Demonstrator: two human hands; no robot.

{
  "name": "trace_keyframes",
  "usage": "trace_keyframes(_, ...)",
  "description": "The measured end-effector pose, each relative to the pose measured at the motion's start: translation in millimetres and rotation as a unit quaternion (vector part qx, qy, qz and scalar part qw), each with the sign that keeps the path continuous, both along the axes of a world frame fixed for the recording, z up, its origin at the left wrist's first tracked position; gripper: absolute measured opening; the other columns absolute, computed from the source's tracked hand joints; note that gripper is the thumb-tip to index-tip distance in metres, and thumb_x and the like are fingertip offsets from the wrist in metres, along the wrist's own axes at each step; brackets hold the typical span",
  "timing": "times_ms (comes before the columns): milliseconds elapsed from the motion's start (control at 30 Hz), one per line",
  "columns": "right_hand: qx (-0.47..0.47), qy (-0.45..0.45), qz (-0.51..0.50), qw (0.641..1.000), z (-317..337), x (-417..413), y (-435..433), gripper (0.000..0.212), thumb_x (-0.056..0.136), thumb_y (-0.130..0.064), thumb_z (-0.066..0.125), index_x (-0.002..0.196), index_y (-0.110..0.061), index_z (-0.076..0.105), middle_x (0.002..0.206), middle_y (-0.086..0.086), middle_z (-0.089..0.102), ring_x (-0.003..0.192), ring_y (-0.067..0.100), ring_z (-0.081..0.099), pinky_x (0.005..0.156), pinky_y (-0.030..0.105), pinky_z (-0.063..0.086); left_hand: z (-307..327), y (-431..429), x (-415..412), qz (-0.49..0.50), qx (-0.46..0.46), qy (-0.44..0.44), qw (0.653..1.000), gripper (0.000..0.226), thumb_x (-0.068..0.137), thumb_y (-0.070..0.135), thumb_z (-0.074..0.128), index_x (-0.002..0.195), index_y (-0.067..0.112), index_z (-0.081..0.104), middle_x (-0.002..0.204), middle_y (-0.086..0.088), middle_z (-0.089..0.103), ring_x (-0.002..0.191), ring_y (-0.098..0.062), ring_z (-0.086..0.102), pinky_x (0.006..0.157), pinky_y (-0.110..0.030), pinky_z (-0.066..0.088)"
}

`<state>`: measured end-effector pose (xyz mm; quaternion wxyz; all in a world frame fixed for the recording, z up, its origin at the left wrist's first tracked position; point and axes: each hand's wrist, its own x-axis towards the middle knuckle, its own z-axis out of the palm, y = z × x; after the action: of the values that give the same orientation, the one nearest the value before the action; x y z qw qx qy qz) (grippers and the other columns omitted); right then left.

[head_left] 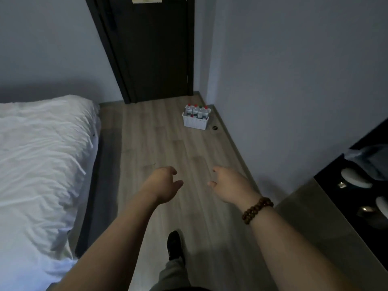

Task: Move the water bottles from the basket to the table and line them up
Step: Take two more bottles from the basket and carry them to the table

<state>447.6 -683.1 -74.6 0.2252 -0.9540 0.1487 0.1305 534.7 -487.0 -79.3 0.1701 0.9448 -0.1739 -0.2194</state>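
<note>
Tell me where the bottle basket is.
Head view: the white basket sits on the wood floor ahead, right of centre, in the corner beside the dark door, bottles upright inside.

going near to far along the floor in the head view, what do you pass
black shoe → left hand and right hand, level with each other, both holding nothing → white basket on the floor with the water bottles upright in it → dark door
</note>
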Motion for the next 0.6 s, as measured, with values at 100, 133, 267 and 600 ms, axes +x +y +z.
trace_keyframes(100,-0.012,-0.002,-0.007,1.0,6,83,-17,0.039,0.103,-0.033,0.052,0.137,-0.014,0.056,0.124,0.007,0.066,0.105,0.025,0.064,0.082,0.033,0.055,1,-18,93,-0.026,0.007,-0.004,1.0,0.053,0.099,0.043,0.061,0.144,0.015,0.054,0.139,-0.007,0.062,0.124,-0.024,0.06,0.101,-0.033,0.049)
trace_keyframes(133,-0.009,-0.001,-0.012,1.0,9,109,-22,0.038,0.103,-0.032,0.052,0.137,-0.014,0.056,0.125,0.007,0.065,0.107,0.025,0.064,0.08,0.03,0.052,4,-24,123,-0.033,0.009,-0.007,0.999,0.053,0.099,0.043,0.06,0.144,0.015,0.053,0.139,-0.007,0.062,0.124,-0.024,0.06,0.1,-0.033,0.049)
trace_keyframes(267,-0.013,0.012,-0.043,0.999,15,203,-45,0.04,0.101,-0.035,0.054,0.134,-0.013,0.059,0.127,0.008,0.065,0.111,0.026,0.063,0.088,0.036,0.055,16,-50,230,-0.049,0.005,-0.008,0.999,0.053,0.099,0.042,0.06,0.144,0.014,0.054,0.14,-0.008,0.061,0.126,-0.025,0.059,0.101,-0.032,0.048)
trace_keyframes(600,0.014,0.023,-0.059,0.998,-38,444,-141,0.038,0.1,-0.033,0.056,0.133,-0.014,0.06,0.129,0.008,0.065,0.112,0.025,0.062,0.091,0.032,0.052,-30,-149,470,-0.072,0.021,0.009,0.997,0.052,0.097,0.044,0.063,0.141,0.017,0.058,0.139,-0.006,0.061,0.12,-0.023,0.062,0.099,-0.031,0.05)
